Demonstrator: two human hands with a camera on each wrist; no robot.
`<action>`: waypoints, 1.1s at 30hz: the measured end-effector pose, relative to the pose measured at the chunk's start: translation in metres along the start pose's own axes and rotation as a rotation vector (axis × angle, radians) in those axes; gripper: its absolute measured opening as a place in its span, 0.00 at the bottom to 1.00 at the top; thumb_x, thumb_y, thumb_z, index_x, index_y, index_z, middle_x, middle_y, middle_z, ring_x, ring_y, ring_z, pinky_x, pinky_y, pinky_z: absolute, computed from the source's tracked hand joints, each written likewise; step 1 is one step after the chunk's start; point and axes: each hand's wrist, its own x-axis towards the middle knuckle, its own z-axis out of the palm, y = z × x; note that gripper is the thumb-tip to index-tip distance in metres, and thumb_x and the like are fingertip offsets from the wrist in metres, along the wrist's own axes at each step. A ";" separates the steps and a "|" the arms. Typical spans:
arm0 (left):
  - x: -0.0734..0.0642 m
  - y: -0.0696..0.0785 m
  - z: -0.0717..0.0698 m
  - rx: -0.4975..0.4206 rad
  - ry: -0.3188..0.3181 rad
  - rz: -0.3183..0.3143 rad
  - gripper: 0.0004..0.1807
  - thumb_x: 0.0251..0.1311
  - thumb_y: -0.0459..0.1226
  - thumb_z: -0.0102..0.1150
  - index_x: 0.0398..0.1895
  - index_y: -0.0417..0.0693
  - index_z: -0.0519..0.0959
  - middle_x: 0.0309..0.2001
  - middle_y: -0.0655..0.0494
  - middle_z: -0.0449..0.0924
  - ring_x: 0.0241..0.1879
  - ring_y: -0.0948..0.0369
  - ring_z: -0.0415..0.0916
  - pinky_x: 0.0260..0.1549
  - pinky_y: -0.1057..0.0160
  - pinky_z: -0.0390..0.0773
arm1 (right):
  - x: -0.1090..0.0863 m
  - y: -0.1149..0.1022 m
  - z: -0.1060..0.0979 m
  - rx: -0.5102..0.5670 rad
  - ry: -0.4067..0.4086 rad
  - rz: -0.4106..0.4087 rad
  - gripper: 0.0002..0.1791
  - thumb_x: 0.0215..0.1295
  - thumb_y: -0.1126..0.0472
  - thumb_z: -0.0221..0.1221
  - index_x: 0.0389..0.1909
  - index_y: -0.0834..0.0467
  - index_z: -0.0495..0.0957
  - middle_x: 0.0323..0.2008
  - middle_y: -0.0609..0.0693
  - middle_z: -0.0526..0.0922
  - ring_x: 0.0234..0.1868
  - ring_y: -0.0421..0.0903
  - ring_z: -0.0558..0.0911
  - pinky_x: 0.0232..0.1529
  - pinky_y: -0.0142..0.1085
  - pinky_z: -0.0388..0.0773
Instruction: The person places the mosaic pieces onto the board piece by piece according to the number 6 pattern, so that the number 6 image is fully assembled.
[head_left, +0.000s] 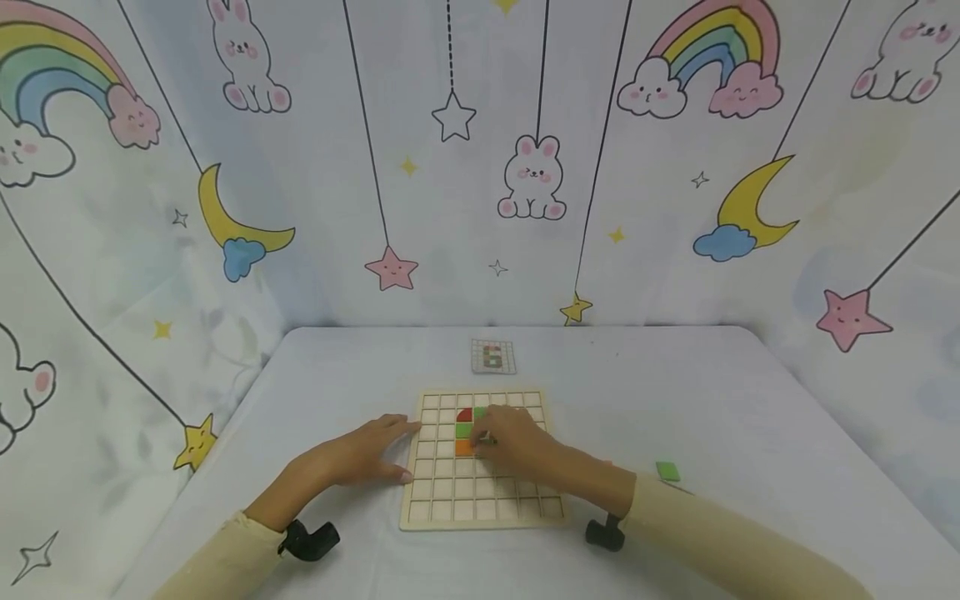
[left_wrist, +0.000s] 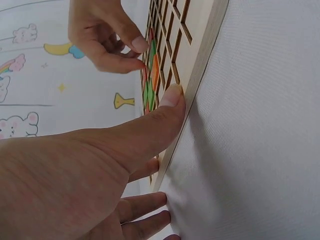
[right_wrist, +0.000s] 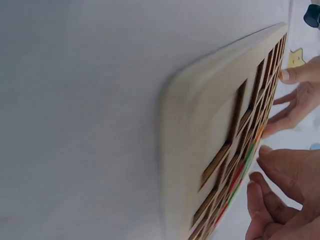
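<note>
A wooden grid board [head_left: 420,490] lies on the white table. In its upper middle cells sit colored tiles: a rounded red tile [head_left: 465,415], a green tile [head_left: 463,430] and an orange tile [head_left: 464,447], with others partly hidden under the right hand. My left hand [head_left: 367,452] rests against the board's left edge, thumb [left_wrist: 172,95] on the rim and the other fingers extended along the side. Over the tiles is my right hand [head_left: 513,437], its thumb and fingers bent down close to them. The right wrist view shows a gap between thumb and fingers, with no tile in it.
Behind the board lies a small pattern card [head_left: 492,357] with a colored figure on a grid. A loose green tile [head_left: 667,471] lies to the right, beside the right sleeve [head_left: 697,517]. A printed cloth backdrop [head_left: 465,233] rises behind the table.
</note>
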 end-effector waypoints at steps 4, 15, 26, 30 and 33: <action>-0.001 0.001 0.000 -0.005 0.006 0.005 0.46 0.65 0.53 0.72 0.81 0.46 0.65 0.80 0.36 0.59 0.79 0.37 0.56 0.75 0.35 0.62 | -0.013 0.013 -0.006 0.117 0.004 0.100 0.05 0.70 0.63 0.68 0.44 0.53 0.88 0.41 0.43 0.84 0.45 0.41 0.82 0.46 0.38 0.83; -0.001 0.002 0.000 -0.013 0.015 0.010 0.46 0.64 0.52 0.73 0.80 0.46 0.65 0.79 0.36 0.60 0.79 0.38 0.57 0.74 0.34 0.64 | -0.067 0.049 -0.049 0.182 0.092 0.335 0.16 0.70 0.55 0.70 0.57 0.48 0.83 0.52 0.43 0.85 0.51 0.41 0.80 0.52 0.42 0.82; 0.000 -0.003 0.004 -0.038 0.030 0.026 0.46 0.64 0.53 0.73 0.80 0.46 0.65 0.79 0.35 0.60 0.79 0.37 0.58 0.75 0.34 0.63 | -0.136 0.089 -0.087 0.187 0.183 0.375 0.22 0.71 0.51 0.69 0.61 0.56 0.82 0.55 0.51 0.87 0.53 0.47 0.84 0.58 0.50 0.85; 0.000 -0.004 0.004 -0.034 0.033 0.026 0.46 0.64 0.53 0.73 0.80 0.47 0.66 0.79 0.35 0.60 0.79 0.37 0.57 0.75 0.34 0.63 | -0.161 0.102 -0.093 0.200 0.173 0.415 0.24 0.71 0.50 0.69 0.61 0.57 0.81 0.55 0.52 0.87 0.53 0.49 0.85 0.54 0.45 0.87; 0.000 -0.004 0.004 -0.027 0.031 0.031 0.46 0.64 0.54 0.73 0.80 0.47 0.65 0.79 0.36 0.60 0.79 0.37 0.58 0.74 0.34 0.63 | -0.178 0.114 -0.096 0.213 0.155 0.455 0.25 0.71 0.49 0.69 0.62 0.58 0.81 0.56 0.53 0.86 0.54 0.50 0.85 0.50 0.40 0.87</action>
